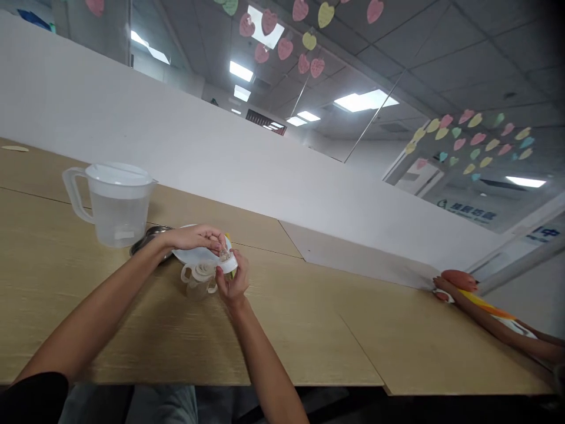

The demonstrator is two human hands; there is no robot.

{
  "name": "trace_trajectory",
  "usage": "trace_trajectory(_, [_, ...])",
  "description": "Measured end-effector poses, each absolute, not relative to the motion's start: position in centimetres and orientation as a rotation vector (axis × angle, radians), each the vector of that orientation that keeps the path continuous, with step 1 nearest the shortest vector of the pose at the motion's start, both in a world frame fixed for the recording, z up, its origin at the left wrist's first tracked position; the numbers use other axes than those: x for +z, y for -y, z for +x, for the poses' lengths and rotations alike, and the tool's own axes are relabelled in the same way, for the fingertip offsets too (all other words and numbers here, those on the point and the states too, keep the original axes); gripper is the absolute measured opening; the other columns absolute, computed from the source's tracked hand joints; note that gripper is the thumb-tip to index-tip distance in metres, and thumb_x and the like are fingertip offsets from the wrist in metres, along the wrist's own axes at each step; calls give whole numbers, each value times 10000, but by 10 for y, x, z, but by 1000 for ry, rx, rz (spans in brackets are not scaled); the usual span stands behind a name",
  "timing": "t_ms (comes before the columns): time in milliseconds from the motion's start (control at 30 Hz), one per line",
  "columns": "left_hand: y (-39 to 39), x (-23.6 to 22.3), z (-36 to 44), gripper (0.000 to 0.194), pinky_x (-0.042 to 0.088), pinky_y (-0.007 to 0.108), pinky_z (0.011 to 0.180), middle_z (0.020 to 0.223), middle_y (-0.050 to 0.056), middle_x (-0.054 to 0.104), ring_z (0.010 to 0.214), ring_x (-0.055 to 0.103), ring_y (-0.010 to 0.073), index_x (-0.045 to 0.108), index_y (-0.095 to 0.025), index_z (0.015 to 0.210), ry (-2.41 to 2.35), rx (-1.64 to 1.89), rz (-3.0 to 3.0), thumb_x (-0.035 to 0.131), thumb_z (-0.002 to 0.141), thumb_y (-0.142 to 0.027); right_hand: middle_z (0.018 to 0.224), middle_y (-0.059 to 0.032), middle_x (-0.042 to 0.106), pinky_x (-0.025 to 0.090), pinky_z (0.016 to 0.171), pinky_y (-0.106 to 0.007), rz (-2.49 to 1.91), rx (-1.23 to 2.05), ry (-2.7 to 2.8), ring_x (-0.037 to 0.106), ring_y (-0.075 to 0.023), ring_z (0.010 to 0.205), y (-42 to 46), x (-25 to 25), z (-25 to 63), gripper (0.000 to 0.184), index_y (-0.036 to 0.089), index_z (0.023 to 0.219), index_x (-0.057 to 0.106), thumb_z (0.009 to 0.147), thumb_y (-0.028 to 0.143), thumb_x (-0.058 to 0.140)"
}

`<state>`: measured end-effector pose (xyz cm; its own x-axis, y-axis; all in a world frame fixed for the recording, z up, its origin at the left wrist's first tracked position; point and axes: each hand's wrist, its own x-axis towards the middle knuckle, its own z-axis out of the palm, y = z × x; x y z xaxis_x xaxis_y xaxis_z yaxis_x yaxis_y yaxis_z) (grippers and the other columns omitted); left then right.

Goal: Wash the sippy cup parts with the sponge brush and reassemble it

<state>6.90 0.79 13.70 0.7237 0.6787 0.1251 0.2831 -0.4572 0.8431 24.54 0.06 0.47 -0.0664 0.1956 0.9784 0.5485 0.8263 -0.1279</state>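
In the head view my right hand (235, 280) grips the white collar of a baby bottle cap (228, 263). A clear teat sticks up from that collar, and the fingertips of my left hand (203, 238) are closed around it. Just below them, a clear baby bottle (199, 281) with two side handles stands upright on the table, its top without the collar. Behind my hands lies a white plate (190, 254), partly covered by them. Something yellow, mostly hidden, shows behind the cap.
A translucent lidded pitcher (119, 203) stands at the left beside a metal bowl (152, 232). A white partition (247, 171) runs along the back of the wooden table (300, 318). At the far right, another person's arms (481, 321) rest near a doll's orange-brown head (459, 280).
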Motion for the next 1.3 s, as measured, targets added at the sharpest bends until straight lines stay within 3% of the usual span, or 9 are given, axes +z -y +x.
trace_trajectory(233, [4,147,71,185,438,228,710,853,15,706,802,627,150,607,-186,867,-1023,563,2281,528,833,-350,1056,-148,656,571,848,-455,-627,-375,1656,653,-266,997,-14,10,250,454,192,1255,480,844,360,578])
trace_trajectory(333, [18,154,79,183,385,237,639,756,12,673,687,582,149,607,-187,818,-1201,614,2521,503,852,-335,1044,-141,663,579,824,-441,-672,-373,1616,660,-253,967,-16,14,255,436,194,1229,500,842,378,582])
trace_trajectory(433, [23,155,86,210,366,251,624,787,29,675,682,578,162,616,-192,856,-1240,644,2632,481,875,-351,1065,-147,655,561,853,-443,-692,-346,1599,652,-258,999,-15,15,259,440,191,1217,489,834,382,591])
trace_trajectory(633, [17,127,77,429,432,275,862,1169,62,665,1040,604,209,583,-203,1198,-1220,1009,2389,406,909,-466,1029,-139,629,532,839,-423,-801,-72,1438,639,-236,957,-7,12,255,402,176,1140,448,863,461,516])
trace_trajectory(767, [21,67,60,464,447,311,912,1061,76,702,1017,624,210,556,-183,1225,-1233,1454,2095,323,939,-464,1086,-157,605,508,869,-440,-686,139,1517,622,-245,1010,0,4,243,445,173,1160,408,890,527,441])
trace_trajectory(933, [25,14,51,553,428,385,970,1168,127,651,1087,595,253,429,-176,1344,-1046,1540,2315,484,861,-440,1236,-188,555,469,961,-449,-606,274,1715,558,-247,1182,4,-4,229,459,180,1209,355,903,511,441])
trace_trajectory(1133, [21,-1,60,707,422,410,981,1231,143,589,1121,564,276,293,-187,1419,-1075,1422,2568,579,798,-366,1073,-132,624,494,877,-423,-698,267,1803,614,-234,1009,3,-8,230,395,171,1118,438,851,444,542])
trace_trajectory(1300, [20,-8,64,746,444,400,974,1267,140,537,1129,554,256,215,-198,1412,-1073,1446,2448,598,782,-318,1056,-106,626,479,889,-412,-654,230,1800,599,-232,1009,6,-3,230,321,184,1077,511,842,403,531])
